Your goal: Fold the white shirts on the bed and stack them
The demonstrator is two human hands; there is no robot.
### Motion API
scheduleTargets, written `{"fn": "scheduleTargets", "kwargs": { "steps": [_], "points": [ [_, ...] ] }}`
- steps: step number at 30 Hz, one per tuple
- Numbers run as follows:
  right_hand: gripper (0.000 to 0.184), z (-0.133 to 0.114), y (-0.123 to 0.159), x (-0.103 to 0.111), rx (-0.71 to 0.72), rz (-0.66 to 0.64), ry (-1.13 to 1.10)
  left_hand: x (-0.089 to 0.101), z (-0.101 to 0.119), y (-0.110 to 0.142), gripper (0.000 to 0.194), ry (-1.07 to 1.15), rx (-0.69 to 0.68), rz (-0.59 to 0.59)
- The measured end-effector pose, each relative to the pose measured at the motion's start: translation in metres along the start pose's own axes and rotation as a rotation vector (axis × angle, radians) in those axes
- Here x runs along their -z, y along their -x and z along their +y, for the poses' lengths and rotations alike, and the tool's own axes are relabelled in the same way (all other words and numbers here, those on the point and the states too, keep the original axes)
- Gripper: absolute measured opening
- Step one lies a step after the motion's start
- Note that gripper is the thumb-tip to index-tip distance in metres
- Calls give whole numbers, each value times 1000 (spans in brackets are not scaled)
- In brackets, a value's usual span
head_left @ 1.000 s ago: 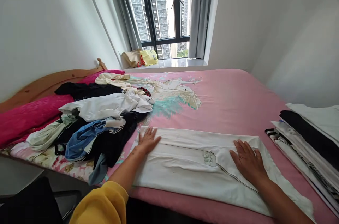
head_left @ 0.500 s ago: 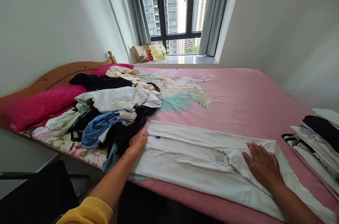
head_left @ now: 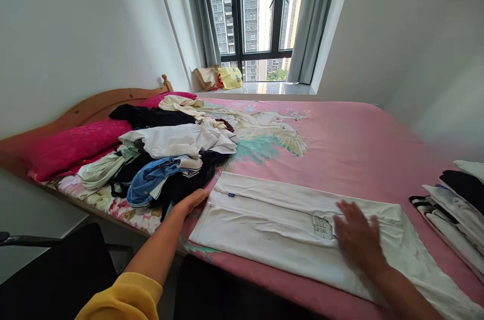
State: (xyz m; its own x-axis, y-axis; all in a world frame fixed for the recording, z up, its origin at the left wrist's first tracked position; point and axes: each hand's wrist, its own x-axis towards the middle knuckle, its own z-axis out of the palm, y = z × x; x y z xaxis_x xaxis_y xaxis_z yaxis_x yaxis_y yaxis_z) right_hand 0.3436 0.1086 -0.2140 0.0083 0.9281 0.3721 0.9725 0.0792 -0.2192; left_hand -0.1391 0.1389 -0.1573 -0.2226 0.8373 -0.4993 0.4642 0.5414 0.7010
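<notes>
A bedroom lit from a window (head_left: 260, 12). A pink bed (head_left: 348, 148) fills the middle, and the heap (head_left: 166, 141) of loose clothes upon it serves as landmark.

Head view. The white garment (head_left: 272, 229) lies flat in a long band on the bed, to the right of the heap and closer to the person. Its long axis begins just beside the heap and runs rightward, slanting a little toward the person, roughly along the bed's near edge. A small blue label (head_left: 231, 194) marks the end by the heap; a printed patch (head_left: 322, 228) sits farther from it.

Left hand (head_left: 195, 200): between the heap and the garment's adjacent end. Its fingers are largely hidden, so from where I stand I cannot tell whether they pinch anything or merely rest there.

Right hand (head_left: 357, 234): well to the right of the heap, over the garment beside the patch, fingers apart, nothing clasped. It is blurred; contact cannot be judged.

Key relation: the garment stretches lengthwise between the hands, the left nearer the heap end, the right nearer the opposite end.

Farther right of the heap, apart from the garment: a stack (head_left: 457, 209) of folded clothes.
</notes>
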Motion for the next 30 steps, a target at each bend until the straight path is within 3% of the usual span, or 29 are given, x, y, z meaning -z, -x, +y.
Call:
{"fn": "scheduleTargets", "kwargs": {
  "steps": [4,7,9,11,15,18,20,23,28,30],
  "points": [
    [50,-133,6,13,327,-256,-204,6,-8,0,8,62,-19,-141],
    [48,-227,4,8,478,-363,-335,8,-14,-4,6,100,-48,-226],
    [49,-270,-2,-7,503,-391,-397,11,-17,-5,14,119,-68,-293],
    [50,-296,-10,-28,455,-424,-408,14,-19,-2,20,131,-92,-368],
    [50,-307,-17,-71,350,-431,-364,21,-20,11,23,151,-156,-505],
    [49,-302,-14,-84,366,-374,-377,18,-22,17,26,138,-268,-565],
    [48,-300,-12,-85,365,-354,-397,9,-26,17,31,73,-426,-442],
    [48,-301,-12,-83,351,-339,-424,-8,-32,13,34,-48,-607,-143],
    [49,-300,-14,-81,328,-367,-495,-42,-27,7,43,-320,-599,300],
    [51,-298,-15,-81,331,-385,-562,-58,-18,5,51,-262,-564,365]
  ]
}}
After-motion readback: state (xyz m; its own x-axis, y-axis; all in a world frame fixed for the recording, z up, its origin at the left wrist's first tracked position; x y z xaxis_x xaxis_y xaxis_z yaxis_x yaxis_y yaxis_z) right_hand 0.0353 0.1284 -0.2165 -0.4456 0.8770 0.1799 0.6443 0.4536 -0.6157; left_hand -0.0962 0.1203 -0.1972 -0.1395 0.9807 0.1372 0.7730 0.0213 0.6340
